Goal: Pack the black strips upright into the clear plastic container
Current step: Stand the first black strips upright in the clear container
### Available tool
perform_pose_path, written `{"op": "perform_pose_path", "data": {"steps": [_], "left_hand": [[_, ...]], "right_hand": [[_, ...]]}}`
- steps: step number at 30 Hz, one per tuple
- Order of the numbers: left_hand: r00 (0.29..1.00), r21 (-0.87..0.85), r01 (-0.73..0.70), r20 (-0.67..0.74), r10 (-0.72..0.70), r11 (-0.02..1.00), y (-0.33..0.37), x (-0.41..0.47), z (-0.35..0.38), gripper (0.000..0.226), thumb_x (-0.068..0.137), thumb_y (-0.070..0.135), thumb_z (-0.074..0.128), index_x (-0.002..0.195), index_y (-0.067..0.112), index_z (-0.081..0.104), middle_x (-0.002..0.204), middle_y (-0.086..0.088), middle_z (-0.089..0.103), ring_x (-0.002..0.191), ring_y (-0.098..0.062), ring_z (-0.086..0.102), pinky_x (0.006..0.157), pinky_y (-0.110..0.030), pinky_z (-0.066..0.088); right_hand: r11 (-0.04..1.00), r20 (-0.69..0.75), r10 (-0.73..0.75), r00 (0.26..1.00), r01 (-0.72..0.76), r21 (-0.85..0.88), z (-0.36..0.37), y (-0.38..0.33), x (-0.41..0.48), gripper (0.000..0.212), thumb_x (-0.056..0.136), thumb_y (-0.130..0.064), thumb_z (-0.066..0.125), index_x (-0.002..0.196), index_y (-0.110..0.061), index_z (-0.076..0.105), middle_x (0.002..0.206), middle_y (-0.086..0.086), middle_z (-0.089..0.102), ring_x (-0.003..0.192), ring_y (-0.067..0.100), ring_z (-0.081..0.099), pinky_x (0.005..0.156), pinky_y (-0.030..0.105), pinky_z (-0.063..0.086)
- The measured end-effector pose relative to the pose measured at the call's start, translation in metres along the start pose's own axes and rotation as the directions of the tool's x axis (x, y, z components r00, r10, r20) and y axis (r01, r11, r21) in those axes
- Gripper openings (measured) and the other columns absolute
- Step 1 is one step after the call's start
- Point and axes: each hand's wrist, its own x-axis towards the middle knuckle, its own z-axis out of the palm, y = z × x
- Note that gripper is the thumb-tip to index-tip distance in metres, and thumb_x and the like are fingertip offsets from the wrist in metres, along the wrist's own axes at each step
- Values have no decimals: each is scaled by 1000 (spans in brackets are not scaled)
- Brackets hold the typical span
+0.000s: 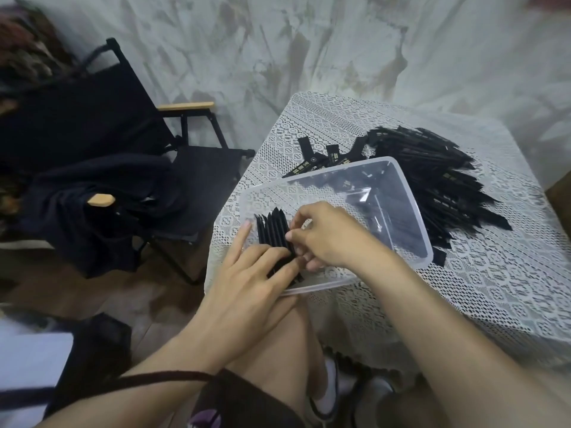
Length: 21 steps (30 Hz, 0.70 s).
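The left hand lies nearly flat, fingers straight, pressing the strips that stand in the container's near-left corner. Just beside it, the right hand pinches them with curled fingers. Beyond the container, a pile of loose ones lies on the table.

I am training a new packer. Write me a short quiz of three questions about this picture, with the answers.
1. True or false: the clear plastic container is already packed full.
2. Where does the loose pile of black strips lie? A inside the container; B on the white lace tablecloth, beyond the container; C on the floor.
3. Fill in (left or right): the left hand and the right hand both touch the upright row of strips at the container's ____ end.
Key: 1 false; 2 B; 3 left.
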Motion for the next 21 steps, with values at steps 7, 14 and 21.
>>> {"op": "perform_pose_path", "data": {"steps": [7, 14, 21], "left_hand": [[996, 34, -81, -22, 82, 996, -3, -4, 3, 33, 93, 35, 58, 109, 12, 74, 123, -6, 66, 114, -27, 62, 124, -58, 17], [994, 96, -105, -31, 109, 990, -2, -8, 6, 28, 89, 30, 57, 99, 11, 75, 113, -4, 70, 114, -29, 63, 123, -61, 16], [995, 131, -100, -16, 103, 986, 3, -7, 3, 27, 90, 29, 54, 92, 13, 75, 106, -3, 70, 109, -31, 63, 124, -60, 14]], "right_hand": [[998, -57, 9, 998, -5, 70, 12, 11, -8, 17, 97, -21, 67, 80, -21, 66, 69, 0, 72, 58, 17, 70, 55, 31, 59], [996, -69, 26, 997, -19, 91, 18, 13, -8, 17, 97, -19, 67, 81, -20, 65, 72, 2, 74, 57, 15, 68, 53, 28, 55], [1000, -104, -14, 995, 16, 14, 8, 4, -20, 19, 98, -17, 64, 80, -22, 68, 71, 2, 75, 61, 16, 73, 62, 36, 63]]}}
